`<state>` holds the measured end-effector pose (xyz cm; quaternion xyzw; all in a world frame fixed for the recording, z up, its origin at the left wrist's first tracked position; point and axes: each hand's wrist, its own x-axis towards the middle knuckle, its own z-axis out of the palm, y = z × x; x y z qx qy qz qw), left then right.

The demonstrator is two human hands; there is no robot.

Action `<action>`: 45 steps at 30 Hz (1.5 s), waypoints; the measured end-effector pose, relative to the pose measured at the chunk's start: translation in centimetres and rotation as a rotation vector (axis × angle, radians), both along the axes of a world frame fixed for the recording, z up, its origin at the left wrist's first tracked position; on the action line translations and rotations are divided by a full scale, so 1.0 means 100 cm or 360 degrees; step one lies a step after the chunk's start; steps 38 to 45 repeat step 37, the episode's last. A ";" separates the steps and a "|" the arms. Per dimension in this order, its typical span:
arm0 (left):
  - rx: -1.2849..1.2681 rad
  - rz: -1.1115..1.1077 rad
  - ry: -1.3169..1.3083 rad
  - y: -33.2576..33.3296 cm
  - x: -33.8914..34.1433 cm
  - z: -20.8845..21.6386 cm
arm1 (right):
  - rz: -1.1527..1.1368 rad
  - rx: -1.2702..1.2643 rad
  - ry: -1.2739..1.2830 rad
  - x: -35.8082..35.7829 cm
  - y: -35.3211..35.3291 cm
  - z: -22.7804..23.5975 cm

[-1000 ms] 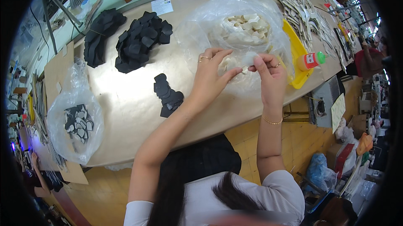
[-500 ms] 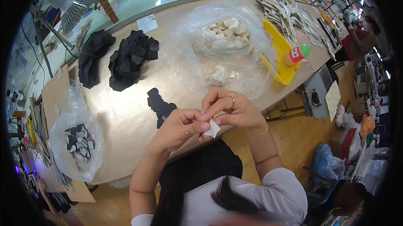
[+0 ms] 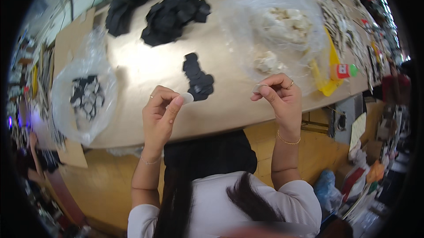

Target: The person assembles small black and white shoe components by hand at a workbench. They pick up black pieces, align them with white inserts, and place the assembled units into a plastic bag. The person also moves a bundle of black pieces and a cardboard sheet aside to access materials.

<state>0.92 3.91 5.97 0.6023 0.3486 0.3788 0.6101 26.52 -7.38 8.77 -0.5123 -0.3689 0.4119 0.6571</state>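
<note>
My left hand (image 3: 160, 110) pinches a small white flat piece (image 3: 187, 98) between thumb and fingers, just in front of a short row of black cut pieces (image 3: 198, 79). Well apart from it, my right hand (image 3: 283, 99) is closed on another small pale piece (image 3: 256, 88), mostly covered by the fingertips. Beyond the right hand lies a small heap of cream pieces (image 3: 268, 62) on clear plastic. What the pieces are made of I cannot tell.
Two black piles (image 3: 174, 16) lie at the back left. A clear bag (image 3: 59, 99) on the left holds black-and-white pieces. At the right, an open plastic bag (image 3: 240, 15) of cream pieces sits beside a yellow tray (image 3: 327, 88) and a green-capped bottle (image 3: 342, 71).
My hands have moved apart, left hand leftward and right hand rightward. The white piece they both held is now two pieces, one in each hand. The view has shifted with my head.
</note>
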 end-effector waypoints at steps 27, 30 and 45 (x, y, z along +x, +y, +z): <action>0.1531 -0.0496 0.0823 0.006 0.018 -0.045 | 0.0327 -0.1026 -0.0288 -0.024 0.085 -0.063; 0.1528 -0.0521 0.0850 0.006 0.020 -0.046 | 0.0329 -0.1015 -0.0285 -0.025 0.083 -0.063; 0.1516 -0.0554 0.0909 0.007 0.021 -0.046 | 0.0326 -0.1002 -0.0307 -0.026 0.083 -0.067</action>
